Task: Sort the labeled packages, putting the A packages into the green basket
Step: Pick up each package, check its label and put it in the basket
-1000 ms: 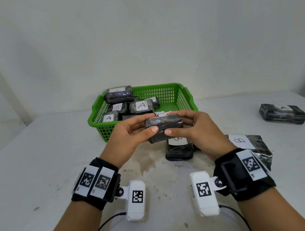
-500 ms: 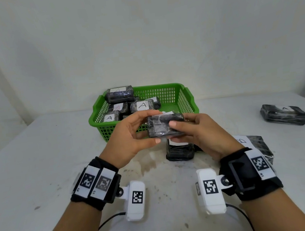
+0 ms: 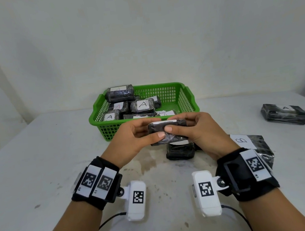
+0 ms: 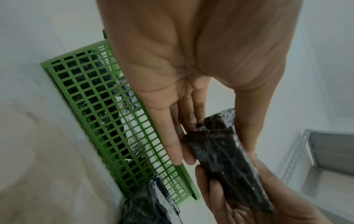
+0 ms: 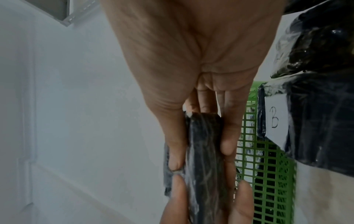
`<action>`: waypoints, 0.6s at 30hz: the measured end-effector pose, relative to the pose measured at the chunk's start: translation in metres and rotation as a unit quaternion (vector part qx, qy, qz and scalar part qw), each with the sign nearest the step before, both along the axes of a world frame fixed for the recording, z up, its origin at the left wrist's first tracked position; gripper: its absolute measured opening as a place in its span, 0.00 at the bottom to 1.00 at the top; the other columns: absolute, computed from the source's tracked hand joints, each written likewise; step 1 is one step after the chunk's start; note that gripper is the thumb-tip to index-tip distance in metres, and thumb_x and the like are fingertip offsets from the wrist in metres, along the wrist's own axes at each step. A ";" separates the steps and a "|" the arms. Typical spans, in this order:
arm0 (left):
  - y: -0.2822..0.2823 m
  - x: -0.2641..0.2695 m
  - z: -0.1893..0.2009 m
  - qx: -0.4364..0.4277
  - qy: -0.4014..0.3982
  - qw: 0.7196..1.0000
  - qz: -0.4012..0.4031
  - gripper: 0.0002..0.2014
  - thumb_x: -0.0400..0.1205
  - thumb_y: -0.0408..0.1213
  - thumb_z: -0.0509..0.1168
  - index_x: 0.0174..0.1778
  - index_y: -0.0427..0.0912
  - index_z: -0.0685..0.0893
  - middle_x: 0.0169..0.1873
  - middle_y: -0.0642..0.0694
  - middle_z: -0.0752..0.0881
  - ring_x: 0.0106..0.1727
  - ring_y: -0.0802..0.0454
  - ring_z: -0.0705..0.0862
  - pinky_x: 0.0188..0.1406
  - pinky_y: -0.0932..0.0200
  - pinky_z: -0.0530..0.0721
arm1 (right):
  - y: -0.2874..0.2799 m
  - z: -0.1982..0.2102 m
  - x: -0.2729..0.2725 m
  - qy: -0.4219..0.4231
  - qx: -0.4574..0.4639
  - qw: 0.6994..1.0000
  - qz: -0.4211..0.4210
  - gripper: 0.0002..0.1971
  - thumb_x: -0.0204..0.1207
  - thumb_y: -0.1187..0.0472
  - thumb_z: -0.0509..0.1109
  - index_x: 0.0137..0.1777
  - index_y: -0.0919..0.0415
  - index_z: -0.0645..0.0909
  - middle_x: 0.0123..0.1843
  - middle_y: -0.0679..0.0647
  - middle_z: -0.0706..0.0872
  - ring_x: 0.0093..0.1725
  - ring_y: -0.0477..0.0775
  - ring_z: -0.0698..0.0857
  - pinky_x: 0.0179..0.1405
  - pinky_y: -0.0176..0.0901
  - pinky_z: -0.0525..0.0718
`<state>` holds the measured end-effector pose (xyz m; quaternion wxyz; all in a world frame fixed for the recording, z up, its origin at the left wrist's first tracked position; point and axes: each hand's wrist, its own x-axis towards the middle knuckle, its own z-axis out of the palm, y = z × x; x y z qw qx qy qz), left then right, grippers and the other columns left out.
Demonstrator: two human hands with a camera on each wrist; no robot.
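Holding one dark wrapped package (image 3: 166, 132) between both hands, lifted off the white table (image 3: 39, 166) just short of the green basket (image 3: 187, 97). Left hand (image 3: 131, 138) grasping the package's left end, thumb on the near face, fingers behind; right hand (image 3: 195, 129) grasping the right end the same way, thumb tips nearly touching. White label strip visible only along the package's top edge, its letter unreadable, so probably being turned to check the letter. To do this well: tip the label face toward the eyes, keep both ends pinched so the slick wrap cannot slip, then, if an A, carry forward over the near rim and set down in the open right part of the basket. Just below and beyond the right hand, another dark package (image 3: 180, 151) lying on the table; beside the right wrist, a package marked B (image 3: 253, 141); far off to the right, a package marked A (image 3: 284, 113) not yet sorted. Beyond both hands, several A packages (image 3: 143, 106) already inside the basket. Left wrist view alone showing the left fingers (image 4: 168, 136) lying straight along the package's far face. Right wrist view alone showing the package edge-on, squeezed between thumb and fingers, plus the B label at close range. Head view alone showing the basket's contents and the far A package.
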<state>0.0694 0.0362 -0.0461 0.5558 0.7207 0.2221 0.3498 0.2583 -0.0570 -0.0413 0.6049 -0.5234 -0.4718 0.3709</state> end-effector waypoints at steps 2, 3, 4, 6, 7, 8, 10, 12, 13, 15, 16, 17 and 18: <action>0.000 0.000 0.000 -0.001 -0.006 1.000 0.009 0.19 0.75 0.27 0.76 0.63 0.40 0.88 0.53 0.43 0.93 0.54 0.48 0.92 0.54 0.59 0.89 | 0.000 0.000 0.001 -0.004 -0.004 1.000 0.004 0.20 0.61 0.62 0.87 0.55 0.62 0.92 0.48 0.58 0.97 0.47 0.54 0.96 0.49 0.39 0.92; 0.000 0.000 0.000 0.002 -0.009 1.000 0.015 0.19 0.74 0.27 0.76 0.62 0.40 0.89 0.52 0.43 0.93 0.54 0.48 0.92 0.53 0.59 0.88 | 0.000 0.000 0.001 -0.009 -0.007 1.000 0.010 0.19 0.64 0.64 0.87 0.56 0.61 0.92 0.50 0.58 0.97 0.49 0.55 0.96 0.51 0.40 0.92; 0.001 -0.001 0.000 0.003 -0.012 1.000 0.021 0.19 0.74 0.28 0.77 0.61 0.41 0.89 0.52 0.43 0.93 0.54 0.47 0.92 0.53 0.59 0.88 | 0.000 0.000 0.002 -0.013 -0.009 1.000 0.015 0.19 0.66 0.67 0.86 0.58 0.61 0.91 0.52 0.58 0.97 0.52 0.55 0.96 0.53 0.41 0.92; 0.002 -0.004 0.002 0.000 -0.015 1.000 0.021 0.21 0.72 0.32 0.77 0.63 0.42 0.88 0.53 0.43 0.93 0.56 0.47 0.92 0.57 0.57 0.88 | 0.000 0.000 0.004 -0.010 -0.004 1.000 0.020 0.19 0.70 0.72 0.84 0.60 0.62 0.90 0.55 0.60 0.96 0.54 0.55 0.95 0.54 0.40 0.92; 0.002 -0.005 0.002 -0.006 -0.017 1.000 0.016 0.23 0.71 0.34 0.78 0.64 0.42 0.88 0.54 0.42 0.92 0.58 0.46 0.91 0.59 0.56 0.87 | 0.000 0.000 0.005 -0.009 -0.002 1.000 0.019 0.19 0.70 0.74 0.83 0.61 0.62 0.90 0.55 0.61 0.96 0.53 0.55 0.95 0.53 0.40 0.92; 0.002 -0.005 0.003 -0.013 -0.020 1.000 0.011 0.24 0.70 0.36 0.77 0.64 0.42 0.88 0.55 0.41 0.92 0.59 0.45 0.90 0.61 0.54 0.87 | 0.000 0.000 0.006 -0.012 -0.002 1.000 0.016 0.19 0.70 0.75 0.83 0.60 0.62 0.90 0.54 0.61 0.96 0.53 0.55 0.95 0.52 0.39 0.92; 0.001 -0.004 0.002 -0.007 -0.020 1.000 0.012 0.24 0.70 0.35 0.78 0.64 0.41 0.88 0.55 0.40 0.92 0.59 0.44 0.90 0.63 0.53 0.87 | 0.000 0.001 0.007 -0.010 -0.005 1.000 0.014 0.19 0.70 0.75 0.83 0.60 0.62 0.90 0.54 0.61 0.96 0.53 0.56 0.95 0.52 0.40 0.92; 0.001 -0.004 0.002 0.010 -0.016 1.000 0.021 0.22 0.72 0.30 0.78 0.63 0.42 0.88 0.54 0.42 0.93 0.58 0.46 0.91 0.63 0.54 0.87 | 0.000 0.000 0.008 -0.011 -0.002 1.000 0.016 0.20 0.70 0.75 0.83 0.61 0.62 0.90 0.55 0.60 0.96 0.53 0.56 0.95 0.53 0.41 0.92; 0.001 -0.004 0.002 0.013 -0.016 1.000 0.021 0.22 0.72 0.29 0.78 0.64 0.42 0.88 0.54 0.43 0.93 0.58 0.48 0.91 0.63 0.55 0.87 | 0.000 0.000 0.008 -0.016 0.001 1.000 0.014 0.20 0.69 0.74 0.84 0.61 0.62 0.90 0.55 0.60 0.96 0.54 0.55 0.95 0.54 0.41 0.92; 0.001 -0.004 0.002 0.016 -0.020 1.000 0.010 0.24 0.73 0.27 0.77 0.65 0.42 0.87 0.56 0.45 0.92 0.60 0.51 0.90 0.61 0.58 0.87 | 0.000 0.000 0.006 -0.020 0.012 1.000 0.008 0.21 0.68 0.74 0.84 0.61 0.62 0.90 0.56 0.59 0.96 0.54 0.54 0.95 0.53 0.40 0.92; 0.000 -0.003 0.002 0.021 -0.022 0.999 0.008 0.24 0.73 0.25 0.77 0.65 0.41 0.86 0.57 0.45 0.92 0.60 0.52 0.90 0.60 0.60 0.87 | 0.000 0.000 0.006 -0.022 0.018 1.000 0.005 0.21 0.68 0.75 0.84 0.61 0.61 0.90 0.56 0.59 0.96 0.55 0.54 0.95 0.54 0.40 0.92; 0.001 -0.003 0.002 0.030 -0.027 0.999 0.011 0.24 0.72 0.23 0.77 0.65 0.41 0.87 0.57 0.46 0.92 0.61 0.53 0.89 0.59 0.62 0.87 | 0.000 -0.001 0.006 -0.026 0.021 0.999 0.002 0.23 0.67 0.75 0.84 0.61 0.60 0.90 0.57 0.58 0.96 0.57 0.54 0.95 0.55 0.40 0.92; 0.001 -0.003 0.002 0.039 -0.034 0.999 0.017 0.24 0.72 0.21 0.77 0.63 0.41 0.87 0.57 0.47 0.92 0.62 0.53 0.89 0.58 0.62 0.87 | -0.001 0.000 0.006 -0.035 0.017 0.999 0.001 0.25 0.67 0.74 0.85 0.63 0.59 0.89 0.58 0.56 0.95 0.58 0.52 0.94 0.55 0.39 0.92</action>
